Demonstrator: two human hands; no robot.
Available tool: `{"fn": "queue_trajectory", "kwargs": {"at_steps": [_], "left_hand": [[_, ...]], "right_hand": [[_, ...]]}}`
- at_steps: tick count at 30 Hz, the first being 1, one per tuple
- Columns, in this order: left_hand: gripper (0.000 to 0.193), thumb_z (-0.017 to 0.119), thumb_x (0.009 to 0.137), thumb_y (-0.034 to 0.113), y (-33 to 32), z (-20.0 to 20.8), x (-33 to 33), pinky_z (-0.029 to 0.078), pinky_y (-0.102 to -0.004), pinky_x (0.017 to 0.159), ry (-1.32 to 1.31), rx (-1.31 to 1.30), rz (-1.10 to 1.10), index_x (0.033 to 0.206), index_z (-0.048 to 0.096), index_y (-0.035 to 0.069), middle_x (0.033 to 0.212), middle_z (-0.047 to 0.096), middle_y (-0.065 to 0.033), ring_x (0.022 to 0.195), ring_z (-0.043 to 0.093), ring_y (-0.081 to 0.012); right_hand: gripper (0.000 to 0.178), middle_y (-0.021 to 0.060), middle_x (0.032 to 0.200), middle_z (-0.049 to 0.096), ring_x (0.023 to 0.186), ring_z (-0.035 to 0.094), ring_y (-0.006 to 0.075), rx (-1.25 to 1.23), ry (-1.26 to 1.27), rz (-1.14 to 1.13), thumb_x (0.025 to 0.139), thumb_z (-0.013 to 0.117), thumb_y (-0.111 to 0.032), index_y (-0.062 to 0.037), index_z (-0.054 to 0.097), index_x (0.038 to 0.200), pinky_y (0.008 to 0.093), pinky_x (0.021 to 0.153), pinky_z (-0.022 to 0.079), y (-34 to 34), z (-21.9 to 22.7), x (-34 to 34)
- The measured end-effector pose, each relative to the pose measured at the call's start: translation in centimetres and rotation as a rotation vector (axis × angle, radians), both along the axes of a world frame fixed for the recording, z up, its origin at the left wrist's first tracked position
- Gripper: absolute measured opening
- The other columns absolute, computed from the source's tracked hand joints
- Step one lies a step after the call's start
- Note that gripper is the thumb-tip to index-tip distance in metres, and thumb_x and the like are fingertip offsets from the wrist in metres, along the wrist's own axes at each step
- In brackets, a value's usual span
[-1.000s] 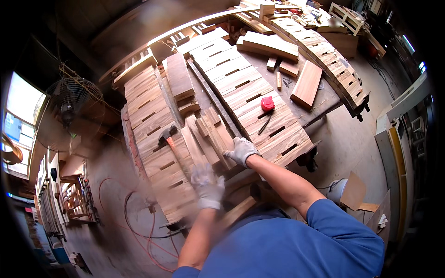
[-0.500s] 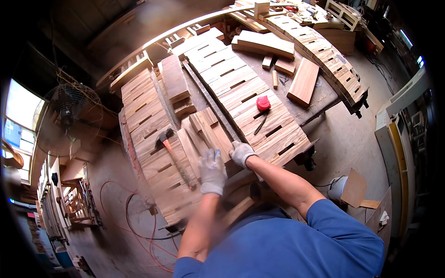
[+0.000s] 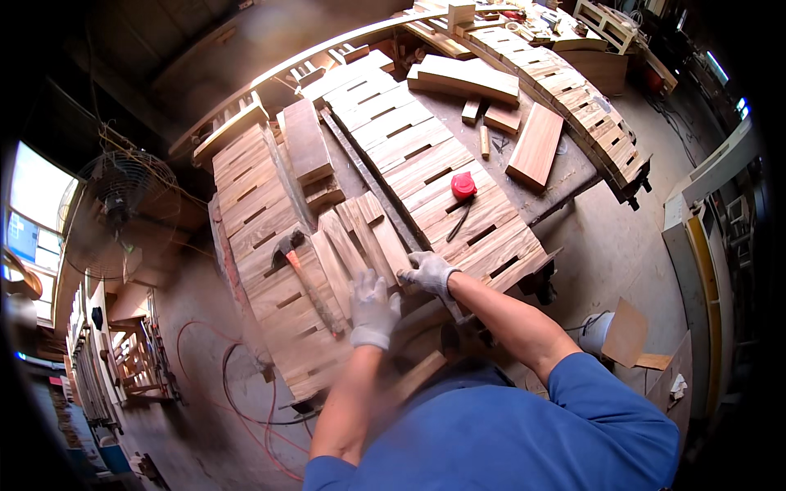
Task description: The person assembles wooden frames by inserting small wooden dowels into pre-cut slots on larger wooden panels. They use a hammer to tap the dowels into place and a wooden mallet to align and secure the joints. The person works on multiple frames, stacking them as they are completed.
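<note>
Both my hands wear pale grey work gloves. My left hand (image 3: 373, 311) lies with fingers spread against the near end of a narrow wooden block (image 3: 344, 250). At the near end of the neighbouring wooden block (image 3: 385, 242), my right hand (image 3: 429, 272) has its fingers bent around the corner. These blocks lie side by side between two long rows of slotted wooden slats, the left row (image 3: 258, 217) and the middle row (image 3: 409, 139). A claw hammer (image 3: 309, 285) with an orange-marked handle rests on the left row, beside my left hand.
A red tape measure (image 3: 463, 186) and a dark pen-like tool (image 3: 458, 221) lie on the middle row. Thick boards (image 3: 536, 146) and a wooden-handled tool (image 3: 485, 142) sit farther right. A fan (image 3: 119, 200) stands left, with hoses (image 3: 229, 385) on the floor.
My right hand has shifted from the metal bar's near end to the block's near corner. My left hand has dropped slightly, and the blocks have moved a little.
</note>
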State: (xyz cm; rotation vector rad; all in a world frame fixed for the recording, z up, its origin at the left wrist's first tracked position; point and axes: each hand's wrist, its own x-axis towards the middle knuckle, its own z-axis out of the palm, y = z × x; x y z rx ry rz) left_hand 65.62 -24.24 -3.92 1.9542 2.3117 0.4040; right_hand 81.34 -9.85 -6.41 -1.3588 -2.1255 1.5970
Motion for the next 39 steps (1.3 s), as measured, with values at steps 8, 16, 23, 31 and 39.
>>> {"fn": "queue_trajectory", "kwargs": {"at_steps": [8,16,23,31,39], "left_hand": [[0.068,0.086,0.084,0.026,-1.9,1.3,-1.0,0.041,-0.0538,0.119,-0.070,0.215,0.108,0.144,0.061,0.008,0.150,0.057,-0.0239,0.142,0.051,-0.0440],[0.063,0.086,0.083,0.015,-11.0,2.9,-5.6,0.040,-0.0536,0.120,-0.147,0.227,0.361,0.140,0.061,0.006,0.145,0.057,-0.0242,0.141,0.050,-0.0445],[0.055,0.079,0.094,0.029,-17.6,2.0,-5.4,0.042,-0.0539,0.119,-0.047,0.099,0.566,0.142,0.062,0.008,0.154,0.053,-0.0225,0.145,0.048,-0.0426],[0.050,0.080,0.092,0.027,-21.8,2.8,-3.6,0.039,-0.0574,0.119,-0.073,0.210,0.570,0.136,0.066,0.007,0.146,0.058,-0.0193,0.143,0.047,-0.0426],[0.039,0.080,0.092,0.025,-22.6,2.8,-2.0,0.040,-0.0569,0.117,-0.050,0.272,0.484,0.125,0.072,0.006,0.135,0.066,-0.0180,0.137,0.054,-0.0441]], "right_hand": [[0.040,0.0287,0.118,0.074,0.115,0.071,0.0432,0.242,-0.343,0.134,0.101,0.064,-0.037,-0.0015,0.073,0.116,0.0508,0.101,0.055,-0.5,4.3,-1.1],[0.053,0.0218,0.139,0.064,0.131,0.061,0.0342,0.600,-0.425,-0.222,0.104,0.063,-0.038,-0.0045,0.060,0.144,0.0460,0.112,0.050,8.8,9.7,3.1],[0.073,0.0248,0.140,0.064,0.138,0.056,0.0404,0.587,-0.635,-0.176,0.091,0.078,-0.045,-0.0134,0.057,0.153,0.0487,0.114,0.048,17.3,4.5,7.0],[0.059,0.0251,0.125,0.069,0.117,0.068,0.0401,0.704,-0.281,-0.152,0.089,0.078,-0.030,-0.0095,0.064,0.143,0.0471,0.105,0.053,12.0,7.0,0.5],[0.073,0.0226,0.127,0.066,0.124,0.061,0.0412,0.559,0.256,0.764,0.083,0.080,-0.020,-0.0060,0.053,0.150,0.0464,0.109,0.050,-10.9,13.7,-13.3]]}}
